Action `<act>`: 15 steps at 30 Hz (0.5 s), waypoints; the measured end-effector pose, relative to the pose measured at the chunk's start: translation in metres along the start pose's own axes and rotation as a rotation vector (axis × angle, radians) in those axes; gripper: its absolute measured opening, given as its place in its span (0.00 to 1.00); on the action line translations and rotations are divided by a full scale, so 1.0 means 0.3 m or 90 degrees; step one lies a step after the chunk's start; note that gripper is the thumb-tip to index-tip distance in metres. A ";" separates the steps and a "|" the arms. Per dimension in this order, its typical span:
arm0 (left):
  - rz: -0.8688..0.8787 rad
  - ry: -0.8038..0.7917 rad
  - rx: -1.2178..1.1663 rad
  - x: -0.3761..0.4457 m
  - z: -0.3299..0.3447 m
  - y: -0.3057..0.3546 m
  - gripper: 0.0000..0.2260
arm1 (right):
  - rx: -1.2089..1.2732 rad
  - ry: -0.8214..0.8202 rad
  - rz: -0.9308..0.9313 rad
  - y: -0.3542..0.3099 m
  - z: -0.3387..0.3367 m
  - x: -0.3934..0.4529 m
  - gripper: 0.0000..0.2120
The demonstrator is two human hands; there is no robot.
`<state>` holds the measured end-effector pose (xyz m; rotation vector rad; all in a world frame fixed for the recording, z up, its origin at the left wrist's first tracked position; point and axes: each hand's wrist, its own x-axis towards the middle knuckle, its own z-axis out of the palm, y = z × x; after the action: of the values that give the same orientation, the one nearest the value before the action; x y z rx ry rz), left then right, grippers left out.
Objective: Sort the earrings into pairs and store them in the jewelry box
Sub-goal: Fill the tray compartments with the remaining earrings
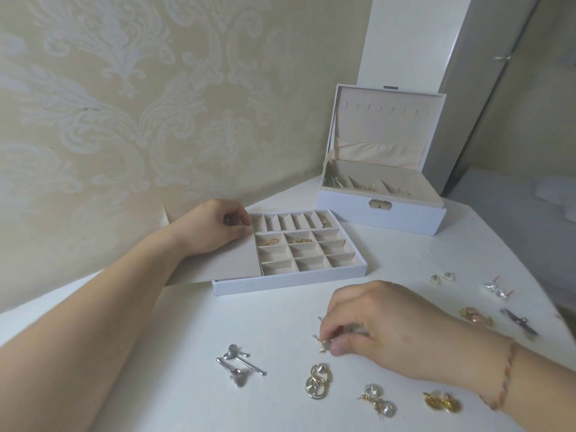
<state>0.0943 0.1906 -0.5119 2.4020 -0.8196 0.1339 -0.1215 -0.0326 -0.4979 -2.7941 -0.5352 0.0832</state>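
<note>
the right hand (383, 325) is down on the white table (280, 319), thumb and fingertips pinched on a small gold earring (322, 343), which sits at the tabletop just in front of the tray (293, 282). whether it has a single one or a pair between the fingers i cannot tell. the left hand (215, 227) rests at the tray's far left corner with its fingers curled in; something small and dark shows by the knuckles, but i cannot tell if it is holding anything.

my guess is the job is early to midway. the tray has gold pieces in only three of its compartments, two in the upper row of the square ones and one in the last narrow slot at the right; the rest look bare. the open jewelry box (380, 210) behind it has a few items in its bottom sections.

still out on the table, already lying in twos: silver bar earrings (238, 364), gold hoops (318, 381), crystal drops (377, 400), a yellow pair (442, 402), and further right small green studs (439, 277), clear ones (497, 289), a pinkish pair (475, 316) and a dark pair (519, 322). so the pairing looks mostly done, the storing mostly left.
</note>
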 end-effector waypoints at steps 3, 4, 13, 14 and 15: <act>-0.001 -0.001 0.002 -0.001 -0.001 0.000 0.03 | 0.020 -0.008 0.003 0.001 -0.002 -0.003 0.03; -0.001 -0.002 0.003 -0.001 -0.001 0.000 0.02 | 0.053 -0.004 0.004 0.004 -0.011 -0.006 0.02; -0.005 -0.003 -0.008 0.000 0.003 -0.007 0.03 | 0.283 0.298 0.142 0.147 -0.187 0.139 0.04; -0.005 -0.002 -0.010 0.000 0.003 -0.008 0.03 | 0.268 0.307 0.155 0.170 -0.193 0.168 0.04; -0.005 -0.002 -0.011 0.001 0.004 -0.008 0.03 | 0.247 0.305 0.169 0.191 -0.196 0.197 0.04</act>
<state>0.0958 0.1914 -0.5140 2.3894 -0.8097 0.1199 -0.0400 -0.0779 -0.4589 -2.3663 -0.0229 -0.3768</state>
